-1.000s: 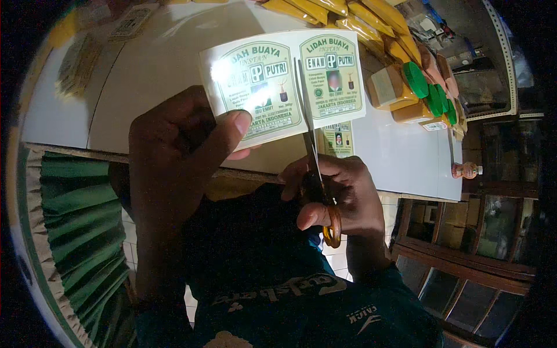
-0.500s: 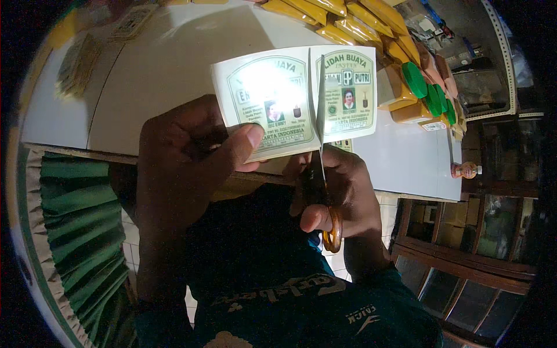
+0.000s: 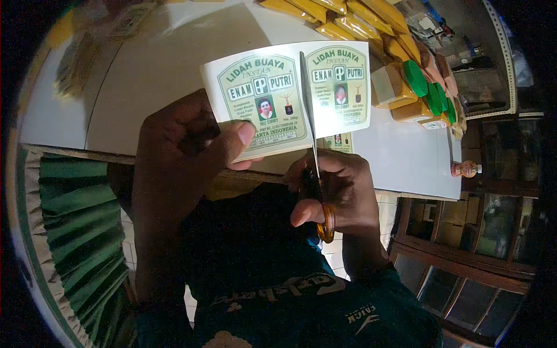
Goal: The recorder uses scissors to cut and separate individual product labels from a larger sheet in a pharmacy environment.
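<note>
A stack of white paper labels with green print (image 3: 261, 93) is pinched at its lower left corner by my left hand (image 3: 197, 139), thumb on top. My right hand (image 3: 342, 185) grips scissors with amber handles (image 3: 326, 223). Their blades (image 3: 314, 130) point away from me and run along the line between two printed labels. To the right of the blades the second label (image 3: 339, 87) hangs tilted from the first; whether it is fully cut loose I cannot tell. Part of another label (image 3: 338, 142) shows behind it, above my right hand.
The white table (image 3: 156, 64) stretches behind my hands. Yellow-filled packets (image 3: 354, 26) and jars with green lids (image 3: 415, 78) stand at the far right. Small label stacks (image 3: 81, 66) lie far left. A small bottle (image 3: 466, 169) is near the right edge, a green curtain (image 3: 78, 220) at left.
Both hands, the labels and the scissors have shifted slightly left. The scissor blades have drawn closer together, and the glare has moved from the left label to the right one.
</note>
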`<state>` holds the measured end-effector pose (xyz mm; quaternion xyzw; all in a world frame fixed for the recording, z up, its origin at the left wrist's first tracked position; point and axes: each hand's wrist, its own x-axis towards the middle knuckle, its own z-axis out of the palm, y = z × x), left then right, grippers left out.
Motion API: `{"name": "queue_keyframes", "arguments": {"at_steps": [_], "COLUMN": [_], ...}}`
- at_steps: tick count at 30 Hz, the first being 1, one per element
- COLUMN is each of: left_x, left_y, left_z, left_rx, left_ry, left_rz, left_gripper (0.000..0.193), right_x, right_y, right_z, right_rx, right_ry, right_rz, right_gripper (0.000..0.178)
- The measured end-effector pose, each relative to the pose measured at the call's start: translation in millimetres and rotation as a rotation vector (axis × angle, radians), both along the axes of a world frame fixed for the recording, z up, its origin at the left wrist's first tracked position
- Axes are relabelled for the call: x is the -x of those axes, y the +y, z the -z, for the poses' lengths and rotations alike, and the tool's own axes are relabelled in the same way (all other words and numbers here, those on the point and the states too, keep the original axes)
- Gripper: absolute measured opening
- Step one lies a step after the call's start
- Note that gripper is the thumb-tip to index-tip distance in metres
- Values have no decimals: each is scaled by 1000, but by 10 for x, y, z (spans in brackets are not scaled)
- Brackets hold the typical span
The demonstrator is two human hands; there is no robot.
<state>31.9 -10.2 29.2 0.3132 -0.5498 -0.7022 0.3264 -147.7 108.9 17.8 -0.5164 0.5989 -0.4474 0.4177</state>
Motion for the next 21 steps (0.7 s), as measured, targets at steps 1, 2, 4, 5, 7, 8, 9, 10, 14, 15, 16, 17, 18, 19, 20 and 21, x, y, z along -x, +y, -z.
{"name": "queue_keyframes", "arguments": {"at_steps": [1,2,4,5,7,8,9,10,14,15,16,17,18,19,20,21], "left_x": [-9,21,139,185,260,284,289,295,320,313,300,286,271,263,254,250], "left_y": [-16,-12,25,34,55,89,138,162,147,196,224,222,215,207,192,160], "left_z": [-11,26,130,141,138,83,-3,-49,151,84,25,-24,-68,-84,-54,7], "left_rx": [29,32,208,209,156,155,93,32,403,357,312,312,240,167,166,262], "left_ry": [-14,-14,203,205,314,315,254,193,155,88,20,21,-6,-33,-35,-53], "left_rz": [33,28,-86,-86,-133,-130,-140,-149,-240,-212,-184,-182,-166,-149,-150,-167], "left_gripper": [32,32,36,36,36,36,35,34,33,33,32,32,32,33,33,33], "right_x": [-1,-2,-18,-25,-49,-48,-33,-11,-73,-81,-89,-97,-111,-125,-135,-105], "right_y": [-2,-8,-2,6,-3,-2,-5,-16,-17,-20,-24,-30,-42,-57,-64,-80], "right_z": [-8,8,73,87,89,87,81,76,18,3,-7,-15,-18,-17,-13,7], "right_rx": [15,31,69,101,119,136,136,138,26,25,51,78,78,87,95,93], "right_ry": [2,3,10,20,31,40,41,-1,-298,-297,-382,-467,-467,-462,-459,-460], "right_rz": [-5,-12,-4,16,16,19,22,-9,11,13,39,65,67,79,88,86], "right_gripper": [59,60,59,59,59,60,60,62,67,67,69,71,71,73,75,75]}}
